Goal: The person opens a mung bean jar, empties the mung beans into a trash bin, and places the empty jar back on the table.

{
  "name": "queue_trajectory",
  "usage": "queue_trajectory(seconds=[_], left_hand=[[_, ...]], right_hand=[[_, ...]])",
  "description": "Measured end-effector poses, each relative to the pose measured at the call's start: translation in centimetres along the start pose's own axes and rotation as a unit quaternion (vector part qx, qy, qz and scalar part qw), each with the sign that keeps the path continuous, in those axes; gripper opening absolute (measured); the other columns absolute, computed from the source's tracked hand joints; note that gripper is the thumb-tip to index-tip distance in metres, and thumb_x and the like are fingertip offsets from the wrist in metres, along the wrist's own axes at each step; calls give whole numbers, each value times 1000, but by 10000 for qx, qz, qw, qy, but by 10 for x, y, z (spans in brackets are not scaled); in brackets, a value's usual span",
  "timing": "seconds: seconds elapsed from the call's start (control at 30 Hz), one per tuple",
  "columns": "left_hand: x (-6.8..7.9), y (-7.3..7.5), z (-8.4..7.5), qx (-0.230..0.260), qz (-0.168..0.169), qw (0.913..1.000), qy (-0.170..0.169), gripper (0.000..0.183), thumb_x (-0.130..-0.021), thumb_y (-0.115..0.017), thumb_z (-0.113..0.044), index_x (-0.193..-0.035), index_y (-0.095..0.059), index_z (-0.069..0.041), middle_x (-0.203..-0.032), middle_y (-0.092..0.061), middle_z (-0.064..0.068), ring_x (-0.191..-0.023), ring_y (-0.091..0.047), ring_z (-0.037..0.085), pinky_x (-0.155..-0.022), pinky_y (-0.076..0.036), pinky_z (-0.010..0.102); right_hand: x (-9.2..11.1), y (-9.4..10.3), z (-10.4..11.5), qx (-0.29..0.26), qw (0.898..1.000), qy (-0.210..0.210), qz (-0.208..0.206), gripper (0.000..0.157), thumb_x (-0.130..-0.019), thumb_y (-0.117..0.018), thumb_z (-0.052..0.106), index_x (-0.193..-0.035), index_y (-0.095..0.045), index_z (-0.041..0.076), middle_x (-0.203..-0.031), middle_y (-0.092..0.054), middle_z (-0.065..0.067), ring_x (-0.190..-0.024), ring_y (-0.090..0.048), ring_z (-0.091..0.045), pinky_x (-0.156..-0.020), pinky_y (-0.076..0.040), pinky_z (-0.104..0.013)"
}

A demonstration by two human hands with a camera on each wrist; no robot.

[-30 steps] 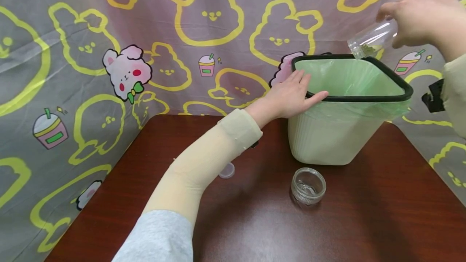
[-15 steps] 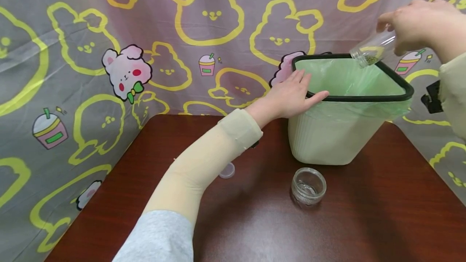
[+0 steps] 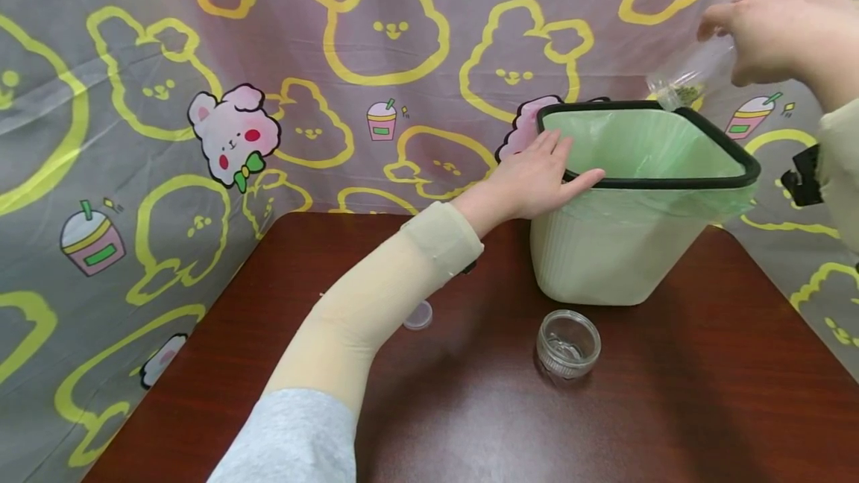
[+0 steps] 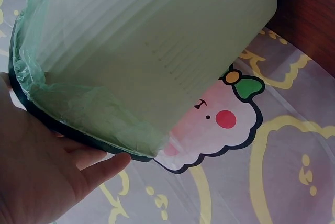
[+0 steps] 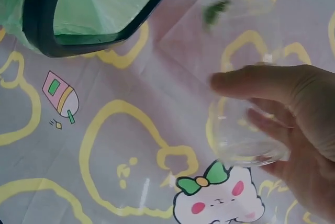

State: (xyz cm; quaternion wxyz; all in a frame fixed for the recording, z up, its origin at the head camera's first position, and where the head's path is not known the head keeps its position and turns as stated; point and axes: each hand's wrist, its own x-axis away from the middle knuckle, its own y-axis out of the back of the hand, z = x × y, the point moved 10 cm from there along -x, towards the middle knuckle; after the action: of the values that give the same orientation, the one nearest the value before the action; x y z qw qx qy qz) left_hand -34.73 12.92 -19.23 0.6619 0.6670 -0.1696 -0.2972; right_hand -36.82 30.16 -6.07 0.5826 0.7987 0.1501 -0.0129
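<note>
My right hand [image 3: 785,36] grips a clear, tilted jar [image 3: 694,69], its mouth pointing down and left at the back right rim of a waste bin. A small clump of green bits [image 5: 215,12] is inside, near the mouth; motion blurs the jar. The pale bin [image 3: 604,252] has a black rim [image 3: 671,182] and a light green liner [image 3: 590,133]. At the bin's left side, my left hand [image 3: 526,181] rests against the rim with fingers straight and thumb spread. The left wrist view shows that hand [image 4: 47,166] at the rim, beside the bunched liner edge [image 4: 104,114].
A short clear round container [image 3: 568,345] stands on the dark red-brown table [image 3: 470,408] in front of the bin. A small translucent disc [image 3: 419,315] lies partly behind my left forearm. Patterned cloth [image 3: 255,58] hangs behind the table and along its sides.
My right hand dipped with the jar toward the bin half a second ago and is now higher again. The left hand and bin have stayed in place.
</note>
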Motion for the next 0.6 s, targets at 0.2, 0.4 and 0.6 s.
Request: queue_trajectory(seconds=[0.2,0.4,0.6], left_hand=[[-1,-2,1,-14,3,10000,-3,79,-94,-15,-70,-146,-33,-13,-138,-35,-3,-130,-29,5,-100,-35,23],[-1,-1,1,-18,-44,10000,-21,77,-95,-16,-70,-143,-36,-14,-135,-36,-3,-128,-31,5,-99,-36,23],[-1,-1,1,12,-28,10000,-33,76,-95,-16,-70,-141,-37,-14,-133,-37,-3,-126,-32,5,-98,-36,22]], right_hand=[[1,-9,3,-13,9996,84,281,59,-64,-63,-9,-121,-49,-5,-121,-48,-35,-109,-35,-53,-83,-31,-68],[1,-13,2,-108,9990,135,407,59,-64,-62,-7,-122,-49,-4,-122,-47,-35,-111,-34,-53,-80,-32,-67],[-2,-23,-1,-120,9985,176,511,63,-63,-62,-7,-125,-49,-3,-123,-47,-35,-110,-36,-54,-79,-33,-65]])
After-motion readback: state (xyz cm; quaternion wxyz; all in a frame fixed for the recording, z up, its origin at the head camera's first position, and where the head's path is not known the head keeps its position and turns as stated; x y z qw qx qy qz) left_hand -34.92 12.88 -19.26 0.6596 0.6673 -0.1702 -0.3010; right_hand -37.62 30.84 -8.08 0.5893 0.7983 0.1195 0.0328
